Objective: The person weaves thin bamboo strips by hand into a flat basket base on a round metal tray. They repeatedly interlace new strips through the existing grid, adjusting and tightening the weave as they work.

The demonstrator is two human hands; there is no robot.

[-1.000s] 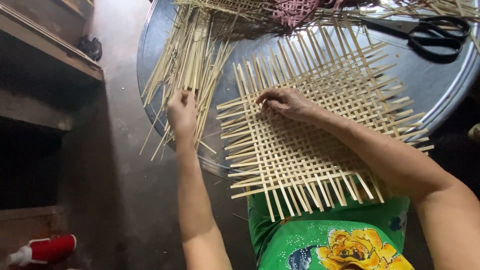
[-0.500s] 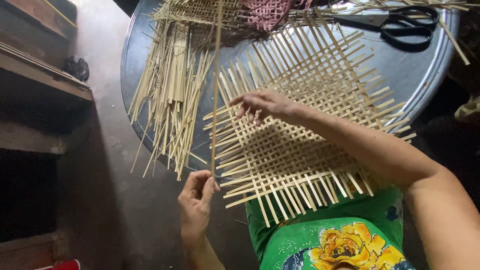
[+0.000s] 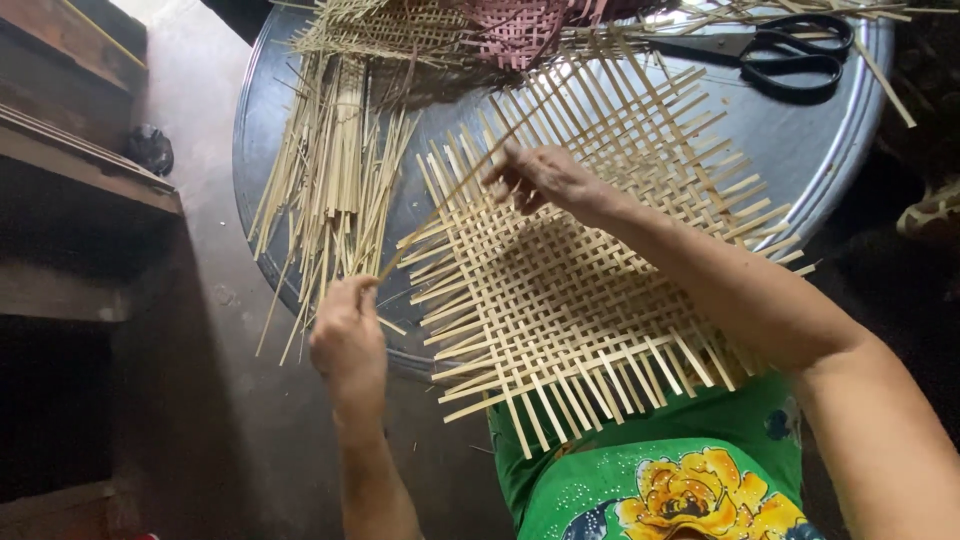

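Note:
A half-woven mat of pale bamboo strips [image 3: 570, 290] lies on a round grey metal tray [image 3: 830, 140], its near edge over my lap. My left hand [image 3: 348, 340] hovers off the tray's near-left rim, pinching the lower end of one long bamboo strip [image 3: 450, 205]. That strip slants up and to the right across the mat's left corner. My right hand [image 3: 545, 178] rests on the mat's far-left part, its fingers curled around the same strip. A pile of loose strips [image 3: 330, 170] lies left of the mat.
Black-handled scissors [image 3: 790, 50] lie at the tray's far right. A pink woven piece [image 3: 520, 30] and more woven work sit at the far edge. Dark wooden ledges [image 3: 80, 170] stand at the left. A green cloth with a yellow flower [image 3: 680, 470] covers my lap.
My left hand drew one strip out of the loose pile and pulled back toward me. The strip has swung from upright to slanting across the mat, and my right hand has closed on it.

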